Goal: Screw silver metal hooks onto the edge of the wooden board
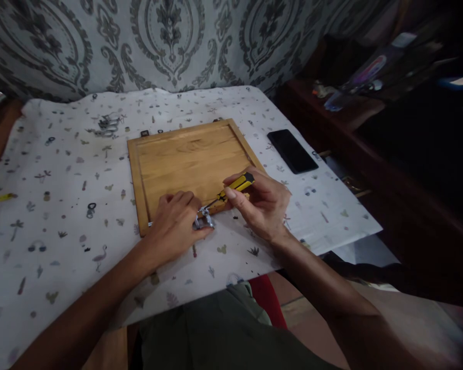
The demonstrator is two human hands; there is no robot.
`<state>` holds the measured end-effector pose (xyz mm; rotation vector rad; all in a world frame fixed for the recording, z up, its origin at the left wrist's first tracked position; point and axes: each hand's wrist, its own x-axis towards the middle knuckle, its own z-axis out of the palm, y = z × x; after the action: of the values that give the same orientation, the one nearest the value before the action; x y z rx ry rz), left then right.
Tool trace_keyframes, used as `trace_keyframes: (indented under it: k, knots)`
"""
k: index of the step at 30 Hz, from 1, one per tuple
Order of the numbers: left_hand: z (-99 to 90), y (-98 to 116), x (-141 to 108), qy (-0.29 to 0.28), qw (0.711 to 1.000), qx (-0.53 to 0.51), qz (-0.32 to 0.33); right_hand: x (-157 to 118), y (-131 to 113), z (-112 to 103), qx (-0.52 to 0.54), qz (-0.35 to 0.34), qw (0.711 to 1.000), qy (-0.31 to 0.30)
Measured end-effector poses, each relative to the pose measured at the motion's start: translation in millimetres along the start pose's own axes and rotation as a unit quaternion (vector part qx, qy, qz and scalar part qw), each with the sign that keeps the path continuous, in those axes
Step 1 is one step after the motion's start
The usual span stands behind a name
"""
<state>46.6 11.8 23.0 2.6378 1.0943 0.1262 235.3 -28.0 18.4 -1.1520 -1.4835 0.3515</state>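
Observation:
A wooden panel (189,159) with a raised frame lies flat on the patterned tablecloth. At its near edge is a small shiny metal fitting (205,220), perhaps a hinge; its exact kind is unclear. My left hand (175,223) rests over that edge, with the fingers curled on the wood and the thumb against the fitting, gripping it. Between the thumb and fingers of my right hand (264,203) is a yellow and black screwdriver (235,186). Its shaft slants down to the left, and the tip reaches the fitting beside my left fingers.
Several loose metal fittings (110,124) lie at the back left of the tablecloth (61,169). A black phone (292,150) lies right of the panel. A yellow object (4,197) is at the far left. A clear bottle (370,69) stands on dark furniture at the right.

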Motion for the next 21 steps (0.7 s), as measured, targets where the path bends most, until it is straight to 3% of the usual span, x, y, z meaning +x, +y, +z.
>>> trace_keyframes:
  k: [8,14,21]
  knots:
    - [-1.8,1.8,0.2,-0.012,1.000,-0.007,-0.007,6.8,2.7,-1.9,-0.001,-0.058,0.998,-0.031]
    - [0.2,0.3,0.1,-0.004,1.000,-0.008,-0.002,10.8,-6.5,-4.4,0.134,0.096,0.982,-0.091]
    - [1.9,-0.9,0.0,0.008,1.000,-0.009,0.000,11.8,-5.8,-13.8,0.188,0.086,0.963,-0.173]
